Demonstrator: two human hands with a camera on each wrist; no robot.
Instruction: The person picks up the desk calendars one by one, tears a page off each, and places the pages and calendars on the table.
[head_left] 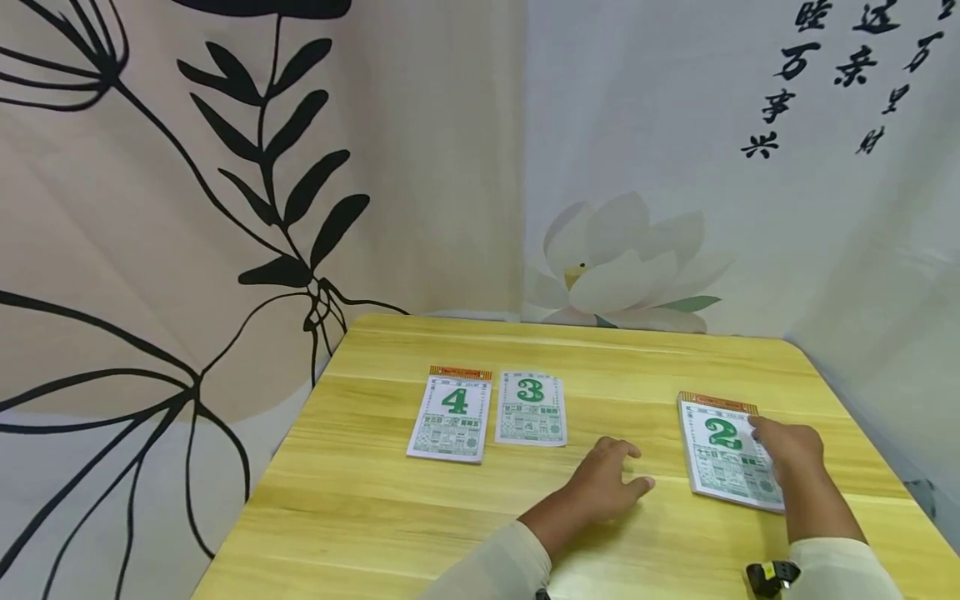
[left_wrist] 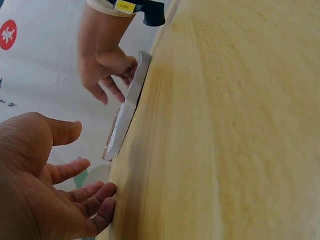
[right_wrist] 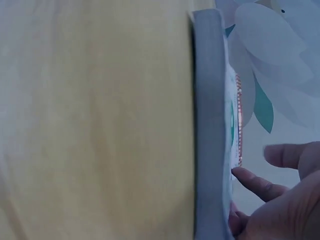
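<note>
A tear-off calendar pad (head_left: 727,454) with a green 2 and a red-orange top strip lies at the table's right. Over its right edge is my right hand (head_left: 795,454). In the right wrist view, an index fingertip (right_wrist: 236,172) touches the pad's side and the thumb stands apart; lower fingers are partly hidden by the pad. My left hand (head_left: 603,483) hovers low over the middle of the table, holding nothing, thumb and fingers spread. Up and left of it lies a loose calendar sheet (head_left: 531,410) with a green 3. Beside that sheet is another calendar pad (head_left: 450,417), showing a green 4.
The yellow wood-grain table (head_left: 360,517) stands against hung cloth. A printed curtain (head_left: 435,167) with black plant shapes hangs behind the left side, and a white lotus print (head_left: 630,258) is behind the middle. A black wrist camera (head_left: 771,577) sits at the right sleeve.
</note>
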